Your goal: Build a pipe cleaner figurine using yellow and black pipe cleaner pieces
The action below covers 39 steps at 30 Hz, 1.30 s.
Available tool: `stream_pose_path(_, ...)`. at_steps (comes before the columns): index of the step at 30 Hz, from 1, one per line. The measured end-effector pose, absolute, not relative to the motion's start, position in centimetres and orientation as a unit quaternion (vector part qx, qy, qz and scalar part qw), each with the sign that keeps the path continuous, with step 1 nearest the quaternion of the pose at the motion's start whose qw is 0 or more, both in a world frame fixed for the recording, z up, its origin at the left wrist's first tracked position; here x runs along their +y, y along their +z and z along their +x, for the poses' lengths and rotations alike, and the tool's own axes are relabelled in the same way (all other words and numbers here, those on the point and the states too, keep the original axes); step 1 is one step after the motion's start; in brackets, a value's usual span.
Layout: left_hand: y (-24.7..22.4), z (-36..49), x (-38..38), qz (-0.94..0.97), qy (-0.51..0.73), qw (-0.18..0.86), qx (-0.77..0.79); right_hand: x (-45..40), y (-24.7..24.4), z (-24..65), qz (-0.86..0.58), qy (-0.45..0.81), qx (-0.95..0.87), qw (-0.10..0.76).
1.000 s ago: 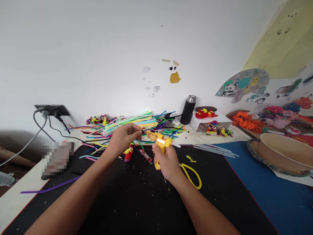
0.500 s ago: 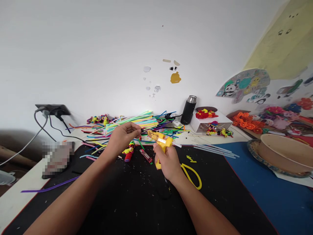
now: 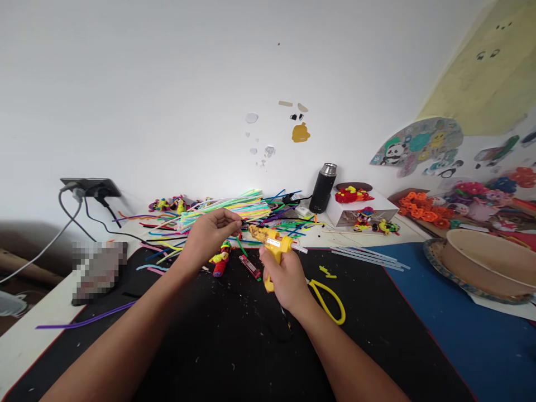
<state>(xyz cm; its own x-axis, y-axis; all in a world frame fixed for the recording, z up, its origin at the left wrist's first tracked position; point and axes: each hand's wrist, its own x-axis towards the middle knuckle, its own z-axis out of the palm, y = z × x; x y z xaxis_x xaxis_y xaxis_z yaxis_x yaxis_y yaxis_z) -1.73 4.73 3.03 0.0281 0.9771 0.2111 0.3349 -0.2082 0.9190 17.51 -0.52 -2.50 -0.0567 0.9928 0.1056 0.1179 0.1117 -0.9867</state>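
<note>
My right hand [image 3: 287, 273] is wrapped round the handle of a yellow hot glue gun [image 3: 272, 239], its stained nozzle pointing left. A clear glue stick [image 3: 300, 249] pokes out of its back. My left hand [image 3: 213, 231] pinches something small and dark right by the nozzle tip; it is too small to name. Below, on the black mat [image 3: 234, 346], lie a small pipe-cleaner figure [image 3: 220, 259] in red and yellow and a red-pink utility knife [image 3: 250, 267]. Yellow-handled scissors [image 3: 330, 301] rest to the right, partly behind my right wrist.
Behind my hands lies a heap of coloured pipe cleaners [image 3: 234, 211]. A black flask [image 3: 324, 188] stands by a white box [image 3: 364, 212]. Loose glue sticks [image 3: 368, 258] lie right; a beige basin [image 3: 494, 262] sits farther right. At the left is a power strip [image 3: 90, 187] with cables.
My right hand and the glue gun have shifted slightly left and down, bringing the nozzle closer to my left fingertips. My left hand has barely moved.
</note>
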Motion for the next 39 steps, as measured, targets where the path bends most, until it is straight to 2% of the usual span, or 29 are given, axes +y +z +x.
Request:
stream_pose_path(18,3.3,-1.8,4.7,0.621,0.462,0.351,0.528,-0.5,-2.4,17.5,-0.491,0.447,-0.571,0.483)
stream_pose_path(23,3.9,-3.3,5.1,0.581,0.53,0.345,0.512,-0.6,-2.4,17.6,-0.489,0.437,-0.596,0.463)
stream_pose_path(32,4.4,-3.9,4.9,0.578,0.543,0.366,0.487,-2.8,-2.2,16.0,-0.438,0.28,-0.789,0.327)
stream_pose_path(36,4.7,-3.8,4.8,0.569,0.551,0.385,0.474,-3.1,-2.3,15.1,-0.462,0.241,-0.83,0.198)
stream_pose_path(39,4.8,-3.8,4.8,0.544,0.569,0.429,0.442,-3.1,-2.1,14.6,-0.462,0.232,-0.84,0.165)
